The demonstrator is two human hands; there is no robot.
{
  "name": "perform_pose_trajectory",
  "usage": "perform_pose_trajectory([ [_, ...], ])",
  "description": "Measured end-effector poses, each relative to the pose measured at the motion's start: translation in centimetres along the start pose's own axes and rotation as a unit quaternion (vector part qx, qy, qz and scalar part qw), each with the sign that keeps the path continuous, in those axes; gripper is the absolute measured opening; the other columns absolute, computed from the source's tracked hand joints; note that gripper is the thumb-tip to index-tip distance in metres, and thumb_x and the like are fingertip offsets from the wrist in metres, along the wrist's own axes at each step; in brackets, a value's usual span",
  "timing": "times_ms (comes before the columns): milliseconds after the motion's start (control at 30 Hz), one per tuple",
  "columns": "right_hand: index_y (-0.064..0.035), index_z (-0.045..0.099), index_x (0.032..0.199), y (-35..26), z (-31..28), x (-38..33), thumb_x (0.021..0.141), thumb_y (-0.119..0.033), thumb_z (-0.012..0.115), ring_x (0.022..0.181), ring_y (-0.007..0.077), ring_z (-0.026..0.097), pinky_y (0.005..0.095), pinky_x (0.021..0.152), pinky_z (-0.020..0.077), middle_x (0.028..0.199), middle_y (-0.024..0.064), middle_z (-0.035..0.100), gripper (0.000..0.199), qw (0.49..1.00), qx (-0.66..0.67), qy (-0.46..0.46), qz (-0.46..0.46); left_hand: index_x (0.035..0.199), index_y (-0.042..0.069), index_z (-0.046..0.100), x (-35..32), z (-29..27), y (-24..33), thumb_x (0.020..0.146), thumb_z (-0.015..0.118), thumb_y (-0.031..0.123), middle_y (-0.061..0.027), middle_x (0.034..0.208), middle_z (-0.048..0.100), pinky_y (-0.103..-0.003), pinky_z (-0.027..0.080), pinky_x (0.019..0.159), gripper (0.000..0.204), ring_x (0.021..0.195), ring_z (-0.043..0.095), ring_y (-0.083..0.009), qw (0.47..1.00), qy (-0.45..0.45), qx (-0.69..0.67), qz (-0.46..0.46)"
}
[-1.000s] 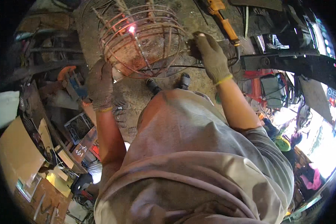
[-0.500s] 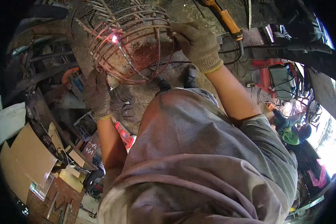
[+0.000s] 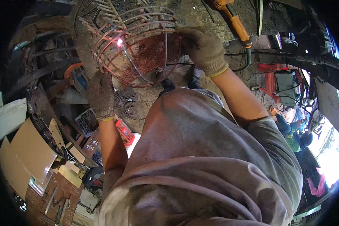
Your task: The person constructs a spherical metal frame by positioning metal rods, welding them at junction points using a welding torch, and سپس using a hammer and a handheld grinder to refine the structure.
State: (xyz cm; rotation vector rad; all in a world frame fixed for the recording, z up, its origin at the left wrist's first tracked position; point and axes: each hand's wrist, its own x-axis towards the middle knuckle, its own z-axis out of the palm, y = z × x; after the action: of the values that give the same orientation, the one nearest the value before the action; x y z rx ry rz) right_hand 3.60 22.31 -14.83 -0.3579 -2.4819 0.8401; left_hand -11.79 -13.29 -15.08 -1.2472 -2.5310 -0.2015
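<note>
A round cage of bent metal rods (image 3: 137, 83), rust-brown, lies tilted at the bench's near edge. A bright pinkish-white glow (image 3: 119, 42) burns where a rib meets one of its rings. My right hand (image 3: 207, 51), in a dark knitted glove with a yellow cuff edge, has its fingers closed round the cage's right side. At the lower left rim is my left hand (image 3: 100, 96), gloved alike, with its fingers curled against the rods; its fingertips are partly hidden.
An orange power tool (image 3: 237, 28) with a cable lies at the bench's far right. Ridged rods (image 3: 105, 9) lie behind the cage. A red-framed machine (image 3: 269, 84) stands on the right, with another person (image 3: 295, 137) beyond. Cardboard (image 3: 30, 150) leans at the left.
The view has shifted a little, so the scene sits slightly lower and further right. Both hands stay at the cage, and the glow remains at the same joint.
</note>
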Motion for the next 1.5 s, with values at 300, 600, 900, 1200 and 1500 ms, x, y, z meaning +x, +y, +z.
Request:
perform_pose_trajectory([
  [300,-0.0085,0.076,0.107,-0.3,-0.1,-0.3,0.087,-0.01,0.074,0.09,0.0294,0.072,0.0366,0.08,0.0556,0.1,0.0139,0.074,0.02,0.998,0.06,0.003,0.015,0.115,0.011,0.073,1.0,-0.5,1.9,0.092,0.07,0.023,-0.017,0.105,0.072,-0.042,0.055,0.08,0.026,0.096,0.071,-0.0344,0.98,0.051,-0.147,-0.127],
  [600,-0.0025,0.073,0.112,2.1,1.2,-0.8,0.092,-0.014,0.073,0.089,0.0201,0.071,0.0328,0.081,0.0552,0.097,0.0128,0.074,0.023,0.992,0.11,0.012,0.066,0.109,0.008,0.071,1.6,-2.1,2.8,0.094,0.066,0.021,-0.0153,0.107,0.073,-0.04,0.055,0.084,0.021,0.099,0.07,-0.0361,0.945,0.031,-0.239,-0.222],
  [900,-0.0005,0.071,0.113,0.9,0.7,-0.4,0.095,-0.008,0.069,0.083,0.0124,0.068,0.0271,0.075,0.0544,0.094,0.0058,0.074,0.02,0.983,0.122,-0.009,0.134,0.089,0.012,0.068,1.9,-1.1,2.3,0.092,0.066,0.028,-0.0105,0.083,0.067,-0.048,0.054,0.066,0.017,0.075,0.066,-0.0344,0.971,0.032,-0.176,-0.16],
  [1200,-0.0001,0.072,0.111,1.4,1.5,-1.1,0.093,-0.01,0.072,0.09,0.0159,0.069,0.031,0.082,0.0549,0.1,0.0099,0.074,0.021,0.985,0.089,0.026,0.147,0.097,0.015,0.071,1.7,-1.4,1.7,0.089,0.07,0.025,-0.0114,0.089,0.068,-0.047,0.056,0.07,0.013,0.083,0.068,-0.0345,0.95,0.057,-0.26,-0.162],
  [1500,-0.0003,0.073,0.111,1.0,2.0,-1.6,0.092,-0.01,0.072,0.093,0.0173,0.07,0.0314,0.084,0.055,0.102,0.0116,0.075,0.021,0.979,0.103,0.051,0.168,0.099,0.014,0.072,1.2,-0.2,1.5,0.09,0.069,0.022,-0.0123,0.086,0.066,-0.047,0.055,0.07,0.012,0.081,0.067,-0.0367,0.964,0.052,-0.223,-0.135],
])
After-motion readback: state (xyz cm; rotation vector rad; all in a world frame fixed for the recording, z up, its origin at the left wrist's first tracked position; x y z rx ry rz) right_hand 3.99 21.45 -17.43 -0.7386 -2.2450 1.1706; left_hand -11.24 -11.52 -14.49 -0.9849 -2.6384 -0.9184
